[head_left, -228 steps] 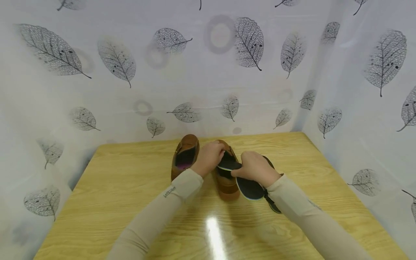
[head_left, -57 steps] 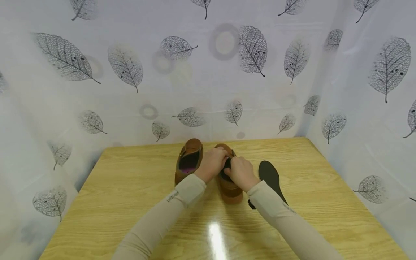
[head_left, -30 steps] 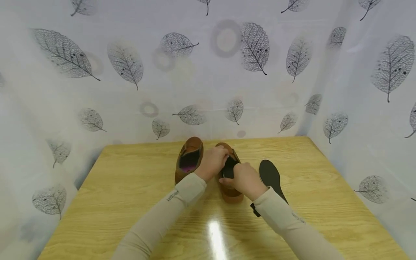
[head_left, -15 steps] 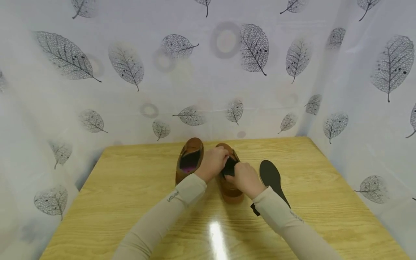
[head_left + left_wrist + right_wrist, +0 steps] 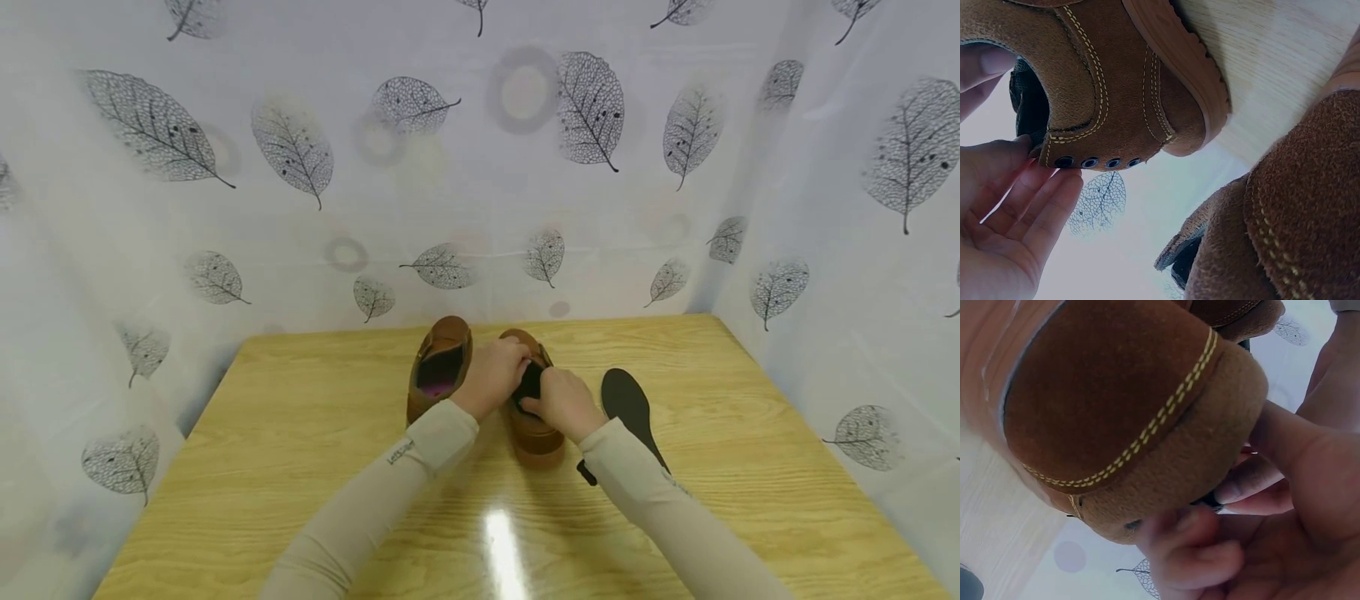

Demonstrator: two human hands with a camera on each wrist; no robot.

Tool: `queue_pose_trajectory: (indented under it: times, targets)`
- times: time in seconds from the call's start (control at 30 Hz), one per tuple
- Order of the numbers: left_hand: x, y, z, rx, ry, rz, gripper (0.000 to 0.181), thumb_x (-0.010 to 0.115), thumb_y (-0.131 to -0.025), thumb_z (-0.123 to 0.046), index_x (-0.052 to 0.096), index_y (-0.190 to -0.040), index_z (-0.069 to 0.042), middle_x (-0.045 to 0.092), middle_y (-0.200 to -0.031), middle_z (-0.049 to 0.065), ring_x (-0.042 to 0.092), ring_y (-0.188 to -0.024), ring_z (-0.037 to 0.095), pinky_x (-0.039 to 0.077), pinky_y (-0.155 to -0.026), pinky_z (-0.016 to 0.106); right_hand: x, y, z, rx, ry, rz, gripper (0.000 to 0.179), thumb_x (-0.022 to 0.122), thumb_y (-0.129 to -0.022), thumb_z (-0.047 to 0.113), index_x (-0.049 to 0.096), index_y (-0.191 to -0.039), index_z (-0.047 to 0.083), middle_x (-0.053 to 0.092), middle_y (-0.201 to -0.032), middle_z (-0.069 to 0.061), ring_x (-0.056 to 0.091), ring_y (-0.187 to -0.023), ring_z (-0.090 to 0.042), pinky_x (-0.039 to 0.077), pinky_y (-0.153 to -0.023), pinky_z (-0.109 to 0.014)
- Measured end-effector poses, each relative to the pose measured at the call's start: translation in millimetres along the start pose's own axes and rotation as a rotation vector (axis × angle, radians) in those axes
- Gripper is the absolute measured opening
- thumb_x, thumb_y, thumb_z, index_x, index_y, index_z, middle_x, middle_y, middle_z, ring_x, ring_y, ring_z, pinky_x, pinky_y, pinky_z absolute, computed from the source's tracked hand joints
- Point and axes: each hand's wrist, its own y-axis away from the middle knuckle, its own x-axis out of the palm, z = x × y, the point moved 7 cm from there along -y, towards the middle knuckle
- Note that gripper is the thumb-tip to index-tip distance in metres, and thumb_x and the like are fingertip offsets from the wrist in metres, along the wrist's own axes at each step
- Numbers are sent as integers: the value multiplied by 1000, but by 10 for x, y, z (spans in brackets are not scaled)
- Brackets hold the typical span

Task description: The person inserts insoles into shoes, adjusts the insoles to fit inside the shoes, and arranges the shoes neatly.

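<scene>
Two brown suede lace-up shoes stand side by side at the back of the table. My left hand (image 5: 491,375) pinches the eyelet edge of the right-hand shoe (image 5: 534,437); in the left wrist view its thumb lies beside the row of eyelets (image 5: 1089,163). My right hand (image 5: 567,404) is at the same shoe's opening, its thumb reaching inside and its fingers bent by the collar (image 5: 1241,394). A black insole (image 5: 530,382) shows in that opening. What the right fingertips grip or press is hidden. The left-hand shoe (image 5: 450,329) has dark lining and a purple patch inside.
A second dark insole (image 5: 626,398) lies on the wooden table (image 5: 300,492) right of the shoes. A small black strap-like piece (image 5: 587,472) sits beside the right forearm. A white leaf-print curtain (image 5: 480,167) encloses the back and sides.
Earlier my right hand held a black insole partly outside the right-hand shoe; now that insole is inside. Within the last second the right thumb has shifted into the opening. The left hand keeps its grip.
</scene>
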Motion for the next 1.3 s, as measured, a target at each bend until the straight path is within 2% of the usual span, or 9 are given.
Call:
queue_pose_trajectory:
  times: [0.2,0.6,0.87,1.1,1.3]
  targets:
    - [-5,0,-5,2,6,-11,13,62,-94,-12,71,-85,-10,62,-80,3,61,-68,17,48,-59,27,10,-49,-19,-11,14,36,32,77,-82,25,63,-83,-4,63,-73,-14,59,-63,-24,48,-56,-37]
    - [-3,5,3,-8,12,-16,13,64,-93,-12,71,-82,-11,61,-79,3,61,-67,17,48,-58,28,50,-136,-89,55,83,175,43,79,-78,31,64,-100,-3,66,-89,-15,62,-75,-25,51,-64,-40]
    - [13,6,4,-1,27,-17,14,63,-93,-11,71,-82,-10,61,-78,4,61,-67,17,48,-58,28,41,-191,-91,72,202,200,41,79,-76,35,65,-95,1,66,-89,-15,62,-75,-25,52,-65,-43]
    - [11,11,-5,12,28,-25,12,64,-92,-11,72,-83,-10,62,-79,4,62,-69,18,49,-58,28,100,-194,-108,89,278,234,36,78,-79,32,65,-93,2,64,-84,-13,60,-72,-22,52,-66,-42]
    - [8,-3,-3,3,9,-22,12,64,-93,-12,71,-83,-10,61,-79,4,62,-69,19,49,-59,30,110,-225,-116,52,316,250,32,75,-82,33,65,-87,3,64,-82,-13,61,-73,-24,52,-67,-43]
